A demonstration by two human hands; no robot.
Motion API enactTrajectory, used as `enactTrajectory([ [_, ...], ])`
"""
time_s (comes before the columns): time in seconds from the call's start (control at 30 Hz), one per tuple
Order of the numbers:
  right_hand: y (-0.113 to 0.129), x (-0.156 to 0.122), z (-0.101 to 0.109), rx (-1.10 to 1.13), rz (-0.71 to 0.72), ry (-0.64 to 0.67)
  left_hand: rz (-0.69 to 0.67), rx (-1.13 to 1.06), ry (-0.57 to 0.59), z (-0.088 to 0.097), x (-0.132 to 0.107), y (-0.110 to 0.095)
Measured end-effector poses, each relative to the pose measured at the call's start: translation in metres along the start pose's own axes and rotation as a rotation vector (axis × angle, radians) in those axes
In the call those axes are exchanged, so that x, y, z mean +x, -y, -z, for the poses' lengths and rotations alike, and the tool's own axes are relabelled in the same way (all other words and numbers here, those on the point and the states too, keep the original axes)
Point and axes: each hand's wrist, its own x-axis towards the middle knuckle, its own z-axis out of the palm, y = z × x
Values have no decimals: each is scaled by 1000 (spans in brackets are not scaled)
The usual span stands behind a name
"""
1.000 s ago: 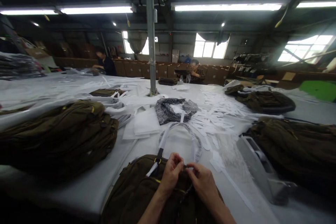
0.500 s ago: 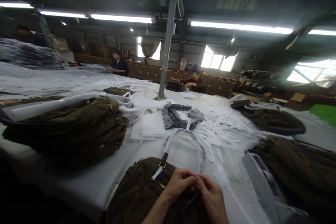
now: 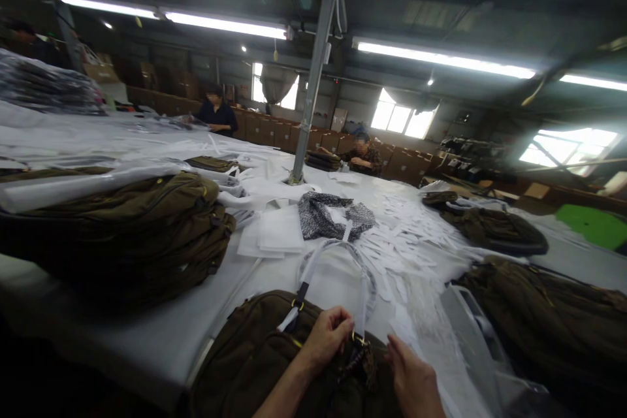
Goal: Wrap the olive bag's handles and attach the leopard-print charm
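Observation:
An olive-brown bag (image 3: 245, 349) lies in front of me, its looped handle (image 3: 307, 268) standing up in white wrapping. The handle's near end meets a gold-coloured ring (image 3: 359, 338), below which hangs a dark, patterned strip or tassel (image 3: 363, 366). Just left of that ring, my left hand (image 3: 327, 337) is closed in a pinch; whatever is between its fingertips is too small to make out. My right hand (image 3: 414, 375) is to the right of the dark strip, fingers stretched out and apart from the ring, seemingly holding nothing.
Stacked olive bags (image 3: 147, 235) stand at left, with more bags (image 3: 548, 313) at right. Ahead are a speckled black-and-white cloth (image 3: 318, 219), white sheets (image 3: 274, 232) and scattered white strips (image 3: 411, 228). A metal post (image 3: 313, 91) rises from the table. Co-workers sit beyond.
My hands, which met at the fingertips over the handle's end, have parted. The right hand has moved right and down and opened, uncovering the ring and dark strip. The view has shifted slightly.

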Motion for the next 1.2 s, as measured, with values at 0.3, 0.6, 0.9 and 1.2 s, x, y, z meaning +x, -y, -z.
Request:
enactTrajectory([
  [0.3,-2,5,23,-161,47,107,-9,-9,-1,0,1,2],
  [0.6,34,11,6,363,-101,2,-3,-32,-9,0,-1,-2],
  [0.9,38,21,-14,955,-342,182,-32,-36,-4,1,-3,-13],
  [1.2,39,21,-23,694,-229,141,-46,31,30,0,-5,-17],
])
